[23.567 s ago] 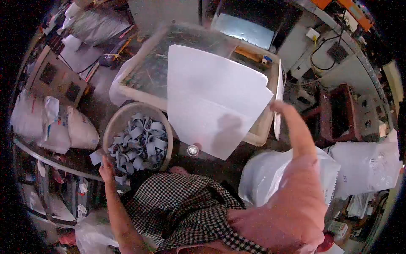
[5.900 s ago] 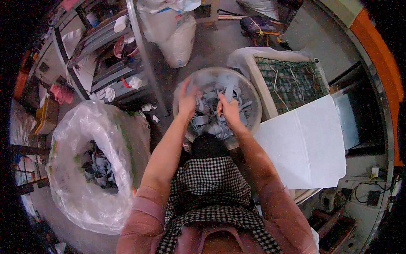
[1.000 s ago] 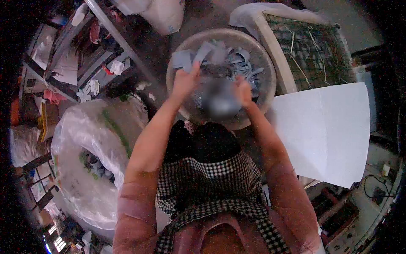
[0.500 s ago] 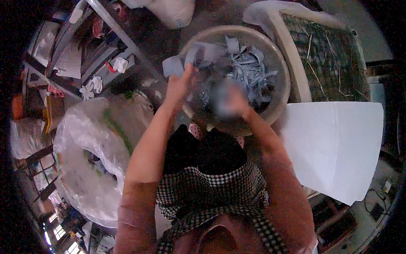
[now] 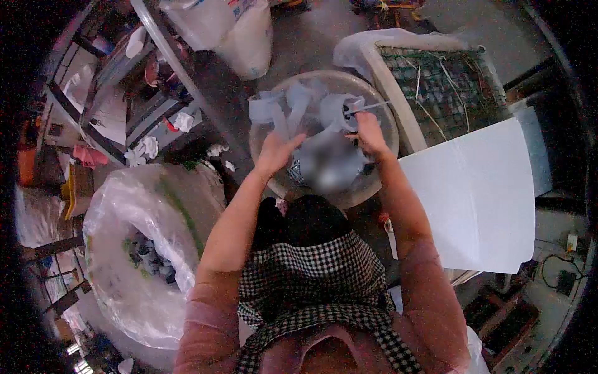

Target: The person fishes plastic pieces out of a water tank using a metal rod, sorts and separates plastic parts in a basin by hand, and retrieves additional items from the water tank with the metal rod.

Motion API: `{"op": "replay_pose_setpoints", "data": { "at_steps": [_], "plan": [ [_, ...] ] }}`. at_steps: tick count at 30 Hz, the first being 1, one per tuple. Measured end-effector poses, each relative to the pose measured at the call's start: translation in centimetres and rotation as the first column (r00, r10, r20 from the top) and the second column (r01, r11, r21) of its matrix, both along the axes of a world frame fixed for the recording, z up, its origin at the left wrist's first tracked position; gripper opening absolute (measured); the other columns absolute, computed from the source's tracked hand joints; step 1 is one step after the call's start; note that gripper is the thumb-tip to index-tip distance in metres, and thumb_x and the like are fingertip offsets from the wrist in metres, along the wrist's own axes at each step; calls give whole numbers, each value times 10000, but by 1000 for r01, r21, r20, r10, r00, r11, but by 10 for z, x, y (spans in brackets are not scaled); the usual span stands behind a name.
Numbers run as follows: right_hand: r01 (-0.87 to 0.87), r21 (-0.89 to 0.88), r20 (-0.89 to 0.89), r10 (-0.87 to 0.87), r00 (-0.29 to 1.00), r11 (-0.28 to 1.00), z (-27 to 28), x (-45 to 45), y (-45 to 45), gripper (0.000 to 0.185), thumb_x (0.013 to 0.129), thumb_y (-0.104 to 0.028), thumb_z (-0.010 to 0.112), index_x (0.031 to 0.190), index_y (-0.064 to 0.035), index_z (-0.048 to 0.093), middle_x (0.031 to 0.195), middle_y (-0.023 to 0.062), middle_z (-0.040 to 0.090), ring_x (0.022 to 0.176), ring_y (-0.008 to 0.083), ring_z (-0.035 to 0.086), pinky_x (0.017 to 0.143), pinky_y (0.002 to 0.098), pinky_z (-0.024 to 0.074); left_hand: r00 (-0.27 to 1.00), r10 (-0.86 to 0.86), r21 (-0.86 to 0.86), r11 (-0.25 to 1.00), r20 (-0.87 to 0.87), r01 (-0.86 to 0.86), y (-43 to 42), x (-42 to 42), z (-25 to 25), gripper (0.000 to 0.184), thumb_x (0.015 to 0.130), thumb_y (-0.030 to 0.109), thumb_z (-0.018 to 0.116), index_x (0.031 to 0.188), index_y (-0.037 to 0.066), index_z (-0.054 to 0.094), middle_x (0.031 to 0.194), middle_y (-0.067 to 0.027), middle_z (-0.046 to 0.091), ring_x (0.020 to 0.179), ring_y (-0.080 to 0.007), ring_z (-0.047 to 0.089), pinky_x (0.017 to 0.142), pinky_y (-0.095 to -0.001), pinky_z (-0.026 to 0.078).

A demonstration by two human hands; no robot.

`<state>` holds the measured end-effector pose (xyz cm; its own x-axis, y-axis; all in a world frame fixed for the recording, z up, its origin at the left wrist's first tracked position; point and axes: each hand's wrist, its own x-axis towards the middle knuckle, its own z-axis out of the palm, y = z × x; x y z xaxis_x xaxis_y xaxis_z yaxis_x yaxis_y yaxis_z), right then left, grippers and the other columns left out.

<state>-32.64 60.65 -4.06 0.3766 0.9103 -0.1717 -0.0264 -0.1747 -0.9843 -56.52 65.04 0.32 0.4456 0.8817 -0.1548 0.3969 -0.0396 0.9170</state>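
Observation:
A round pale basin (image 5: 391,134) between my knees and the netted frame holds many curled grey strips. Over its left side my left hand (image 5: 278,151) is closed on several grey strips (image 5: 266,111), which fan upward from the fingers. At the right side of the basin my right hand (image 5: 369,132) has its fingers closed round a curled grey piece (image 5: 349,111); a thin end sticks out to the right. The lower middle of the basin is blurred, so what lies there cannot be made out.
A clear plastic bag (image 5: 124,299) with grey pieces inside stands at the left. To the right lie a white board (image 5: 476,202) and a frame with green netting (image 5: 439,93). White sacks (image 5: 246,43) stand beyond the basin, beside a metal rack (image 5: 168,56).
My right hand has moved from the blurred middle of the basin up to its right side and now has a curled grey piece. The left hand still has its strips. The view has shifted.

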Motion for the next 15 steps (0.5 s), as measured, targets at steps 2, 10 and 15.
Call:
{"op": "replay_pose_setpoints", "data": {
  "at_steps": [2,10,15],
  "plan": [
    [-205,53,-43,207,977,977,-14,24,8,327,886,-247,364,964,25,529,837,114,578,689,220,592,558,351,535,995,-68,17,998,70,67,-4,-2,12,385,741,291,643,971,-11,579,879,-106,616,798,-187,565,720,-324,428],
    [144,-101,-7,-145,989,984,40,3,-14,323,838,-121,398,1120,35,425,1130,150,488,1000,252,514,711,367,499,987,10,15,1000,161,-13,-25,16,32,190,687,154,712,781,51,583,757,-5,601,701,-108,546,652,-266,434],
    [-150,247,688,-65,723,957,53,-19,-31,550,673,-70,609,1169,4,383,1176,212,406,1089,348,414,949,367,326,962,90,-69,995,257,-74,-32,18,32,197,698,133,694,794,2,583,727,-35,585,629,-109,541,540,-271,441]
  ]
}}
